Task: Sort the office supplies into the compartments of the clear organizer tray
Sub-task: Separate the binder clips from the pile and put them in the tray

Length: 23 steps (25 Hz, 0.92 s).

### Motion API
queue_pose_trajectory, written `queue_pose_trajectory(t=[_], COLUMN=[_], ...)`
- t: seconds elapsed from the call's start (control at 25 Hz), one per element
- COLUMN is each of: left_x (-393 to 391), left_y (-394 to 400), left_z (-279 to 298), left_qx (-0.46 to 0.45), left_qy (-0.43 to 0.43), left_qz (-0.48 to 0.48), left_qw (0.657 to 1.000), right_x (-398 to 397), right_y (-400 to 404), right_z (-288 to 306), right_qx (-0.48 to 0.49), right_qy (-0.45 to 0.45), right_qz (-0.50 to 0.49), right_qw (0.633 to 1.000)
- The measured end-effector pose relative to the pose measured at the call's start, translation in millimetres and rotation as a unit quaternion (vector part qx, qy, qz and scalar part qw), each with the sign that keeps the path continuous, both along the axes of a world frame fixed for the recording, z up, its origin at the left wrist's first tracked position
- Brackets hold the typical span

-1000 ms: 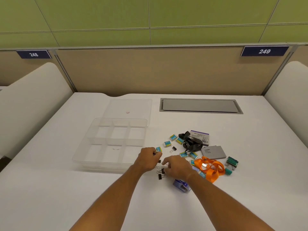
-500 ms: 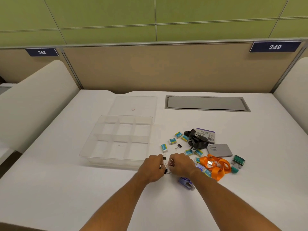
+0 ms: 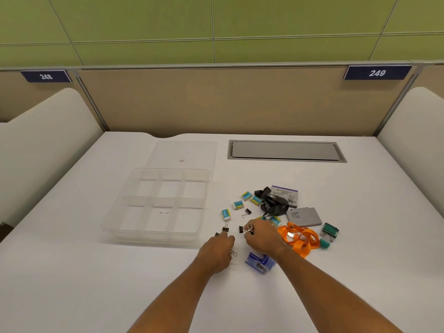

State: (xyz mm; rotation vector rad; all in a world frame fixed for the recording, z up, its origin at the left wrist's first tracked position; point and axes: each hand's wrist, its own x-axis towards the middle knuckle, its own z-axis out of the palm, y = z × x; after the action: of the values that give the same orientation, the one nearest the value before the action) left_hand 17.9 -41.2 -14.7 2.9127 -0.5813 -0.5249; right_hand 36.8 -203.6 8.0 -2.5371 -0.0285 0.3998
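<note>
The clear organizer tray with several empty compartments sits left of centre on the white desk. To its right lie scattered supplies: small blue erasers, black binder clips, a black lanyard, an orange lanyard. My left hand is curled near the tray's front right corner, a binder clip's wire handles sticking out beside it. My right hand pinches binder clips at its fingertips.
The clear lid lies behind the tray. A grey cable hatch is set in the desk at the back. A grey case, a purple-white packet, green items and a blue staple box lie right. Padded dividers flank both sides.
My two hands, which were touching over the clips, have drawn apart; the left one has moved toward me and the right one stays with clips in its fingers. The camera shifted.
</note>
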Motion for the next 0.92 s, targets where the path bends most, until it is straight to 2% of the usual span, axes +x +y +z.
queue_pose_trajectory(t=[0.24,0.56,0.92], left_x=[-6,-2,25], left_y=[-6,9,75], left_z=[0,43,64], left_qx=[0.004,-0.100,-0.157], left_qy=[-0.008,-0.072,-0.119], left_qz=[0.049,0.117,0.141], left_qw=[0.999,0.985,0.970], right_x=[-3,5,23], right_y=[-2,19,83], right_z=[-1,16,42], right_qx=[0.028,0.063,0.091], right_qy=[-0.020,-0.069,-0.131], right_qz=[-0.034,-0.055,-0.066], right_qw=[0.999,0.994,0.985])
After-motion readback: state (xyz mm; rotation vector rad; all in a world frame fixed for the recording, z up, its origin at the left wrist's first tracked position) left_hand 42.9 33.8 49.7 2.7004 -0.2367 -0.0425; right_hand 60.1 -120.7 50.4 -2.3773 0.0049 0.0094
